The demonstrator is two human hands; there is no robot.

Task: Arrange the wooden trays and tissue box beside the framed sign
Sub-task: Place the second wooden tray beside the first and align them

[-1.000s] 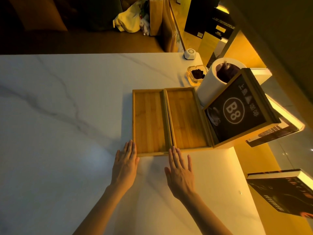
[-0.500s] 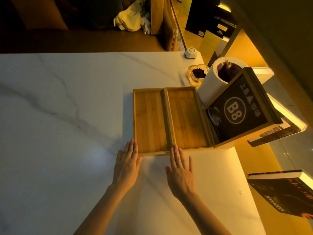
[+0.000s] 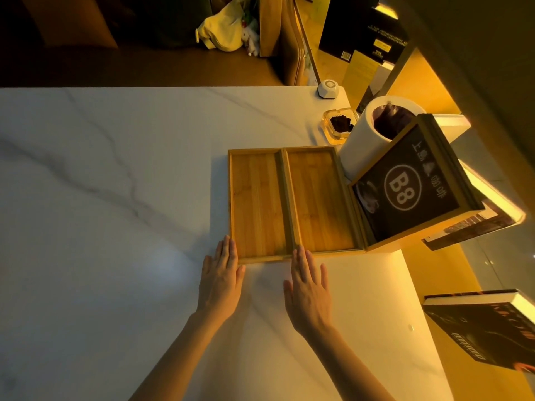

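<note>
Marble table [image 3: 115,198] bears trays [image 3: 289,201], sign [image 3: 405,189].

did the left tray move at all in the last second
No. The left tray keeps its place against the framed sign and the right tray; only the camera drifted slightly.

Table [image 3: 101,227]: left half and near edge bare marble, open to a hand from the left, near and far-left sides. Two trays, left tray [image 3: 256,204] and right tray [image 3: 318,198], lie side by side touching, no gap between. Framed sign [image 3: 405,189] stands against the right tray's right side, blocking the right edge. White cylinder [image 3: 362,140] stands behind the sign, near the right tray's far right corner. Ashtray [image 3: 338,125] and small white device [image 3: 328,88] fill the far right corner. Bare strip along the trays' far side. Both hands, left hand [image 3: 221,279] and right hand [image 3: 308,287], flat at the trays' near edge.
</note>
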